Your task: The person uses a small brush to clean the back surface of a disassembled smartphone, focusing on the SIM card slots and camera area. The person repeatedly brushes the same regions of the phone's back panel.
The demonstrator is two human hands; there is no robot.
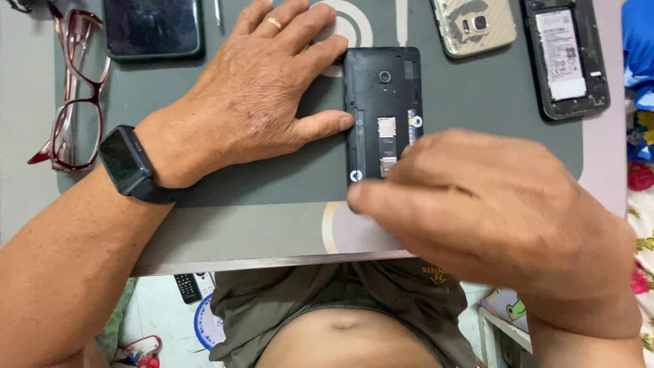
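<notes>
A black phone with its back cover off (381, 88) lies on a grey work mat (272, 170), card slots showing. My left hand (259, 95) rests flat on the mat, thumb and fingertips pressing the phone's left edge; the wrist wears a dark smartwatch (129, 165) and one finger a gold ring. My right hand (477, 204) is blurred, curled over the phone's lower part, fingers bent against it. Whether it holds a small tool or part is hidden.
Red-framed glasses (75, 88) lie at the left. A dark phone (153, 27) sits at the top left, a beige-backed phone (473, 24) at the top, an opened phone showing its battery (564, 58) at the top right. The table's front edge runs below the mat.
</notes>
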